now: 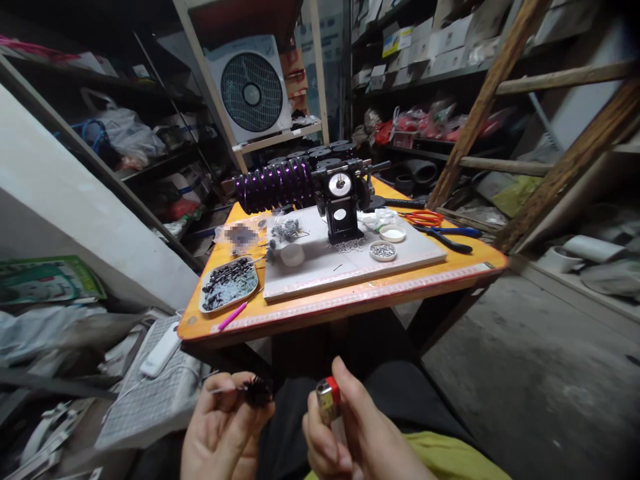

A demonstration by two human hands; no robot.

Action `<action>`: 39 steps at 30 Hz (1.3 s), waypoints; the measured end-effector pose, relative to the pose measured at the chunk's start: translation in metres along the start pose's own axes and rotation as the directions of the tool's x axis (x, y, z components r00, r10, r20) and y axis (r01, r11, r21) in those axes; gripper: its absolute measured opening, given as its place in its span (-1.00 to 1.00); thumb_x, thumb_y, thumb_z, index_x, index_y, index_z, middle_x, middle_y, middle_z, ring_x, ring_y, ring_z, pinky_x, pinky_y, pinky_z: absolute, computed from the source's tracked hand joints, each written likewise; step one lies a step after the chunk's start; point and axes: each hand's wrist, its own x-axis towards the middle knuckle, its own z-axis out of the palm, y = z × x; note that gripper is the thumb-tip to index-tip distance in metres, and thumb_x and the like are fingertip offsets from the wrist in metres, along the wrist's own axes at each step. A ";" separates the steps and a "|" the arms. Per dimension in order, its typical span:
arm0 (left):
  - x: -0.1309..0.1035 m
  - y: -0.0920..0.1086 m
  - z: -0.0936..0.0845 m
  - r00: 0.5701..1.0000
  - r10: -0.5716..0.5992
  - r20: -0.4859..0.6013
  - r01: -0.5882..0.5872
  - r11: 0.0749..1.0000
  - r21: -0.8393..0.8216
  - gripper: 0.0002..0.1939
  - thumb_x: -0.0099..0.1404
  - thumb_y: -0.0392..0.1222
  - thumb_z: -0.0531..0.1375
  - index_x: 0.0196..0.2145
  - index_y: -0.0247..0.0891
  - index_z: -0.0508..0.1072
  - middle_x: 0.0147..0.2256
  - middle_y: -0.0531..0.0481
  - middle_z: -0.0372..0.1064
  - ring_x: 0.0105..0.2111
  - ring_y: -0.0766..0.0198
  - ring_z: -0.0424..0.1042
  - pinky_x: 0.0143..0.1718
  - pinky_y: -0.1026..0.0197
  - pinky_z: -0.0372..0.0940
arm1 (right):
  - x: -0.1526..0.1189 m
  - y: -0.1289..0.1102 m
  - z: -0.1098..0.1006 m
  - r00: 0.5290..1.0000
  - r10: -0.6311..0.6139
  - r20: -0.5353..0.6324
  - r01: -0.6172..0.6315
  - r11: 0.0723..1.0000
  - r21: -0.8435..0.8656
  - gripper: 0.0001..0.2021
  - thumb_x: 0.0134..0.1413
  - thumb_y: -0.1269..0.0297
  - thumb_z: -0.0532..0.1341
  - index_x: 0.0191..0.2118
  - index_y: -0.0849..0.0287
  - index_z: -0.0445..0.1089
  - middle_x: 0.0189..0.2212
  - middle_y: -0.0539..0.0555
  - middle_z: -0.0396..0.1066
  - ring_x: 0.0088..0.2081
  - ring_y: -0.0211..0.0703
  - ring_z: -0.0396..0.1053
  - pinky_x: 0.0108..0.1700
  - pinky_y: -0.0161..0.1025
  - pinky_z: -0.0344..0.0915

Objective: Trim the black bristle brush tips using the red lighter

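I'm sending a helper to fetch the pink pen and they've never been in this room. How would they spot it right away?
Go to the orange table in the middle of the cluttered room. On its near left corner lies an oval tray of small dark parts. The pink pen lies just in front of that tray, at a slant; it is the only slim, bright pink thing there.

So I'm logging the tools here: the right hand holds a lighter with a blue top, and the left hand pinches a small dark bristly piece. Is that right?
Not quite. In the head view the lighter in the right hand has a red top, not blue. The left hand does pinch a small dark bristly piece.
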 end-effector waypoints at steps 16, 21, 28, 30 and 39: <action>-0.005 -0.003 0.006 0.983 -0.181 0.004 0.180 0.973 -0.143 -0.53 -0.30 -0.30 0.58 -0.39 -0.20 0.52 -0.44 0.14 0.58 -0.46 0.40 0.57 -0.37 0.50 0.46 | 0.008 0.018 0.005 1.000 -0.012 0.027 0.014 0.998 -0.060 -0.30 0.03 -0.43 0.03 -0.70 0.16 0.14 -0.81 -0.17 -0.03 -0.72 -0.45 -0.11 -0.58 -0.29 -0.25; -0.004 -0.005 0.006 0.983 -0.183 -0.001 0.181 0.971 -0.159 -0.51 -0.32 -0.32 0.58 -0.40 -0.20 0.52 -0.45 0.13 0.58 -0.48 0.40 0.57 -0.40 0.47 0.47 | 0.008 0.021 0.006 0.999 -0.016 0.032 0.018 0.999 -0.043 -0.35 0.08 -0.36 0.07 -0.67 0.17 0.17 -0.79 -0.18 -0.03 -0.70 -0.43 -0.10 -0.58 -0.31 -0.24; -0.002 -0.006 0.005 0.989 -0.147 0.010 0.147 0.979 -0.142 -0.55 -0.27 -0.33 0.57 -0.43 -0.22 0.47 -0.43 0.10 0.57 -0.46 0.40 0.56 -0.36 0.46 0.47 | 0.010 0.017 0.011 1.000 -0.001 -0.008 0.002 1.000 0.019 -0.34 -0.08 -0.41 0.15 -0.69 0.16 0.15 -0.81 -0.20 -0.04 -0.73 -0.47 -0.16 -0.61 -0.33 -0.31; -0.003 -0.006 0.005 0.988 -0.155 0.001 0.154 0.979 -0.136 -0.54 -0.28 -0.34 0.57 -0.42 -0.23 0.47 -0.43 0.10 0.56 -0.46 0.39 0.56 -0.38 0.47 0.46 | 0.010 0.015 0.013 1.000 0.004 -0.022 -0.004 1.000 0.012 -0.34 -0.16 -0.42 0.19 -0.71 0.15 0.14 -0.82 -0.20 -0.04 -0.73 -0.48 -0.14 -0.61 -0.32 -0.31; -0.004 -0.005 0.007 0.979 -0.202 -0.013 0.199 0.974 -0.107 -0.45 -0.37 -0.31 0.59 -0.40 -0.23 0.45 -0.43 0.09 0.55 -0.48 0.38 0.54 -0.42 0.47 0.45 | 0.012 0.017 0.011 0.996 0.062 -0.069 -0.066 0.996 -0.053 -0.32 -0.12 -0.48 0.07 -0.65 0.16 0.19 -0.81 -0.19 -0.02 -0.73 -0.46 -0.12 -0.61 -0.34 -0.29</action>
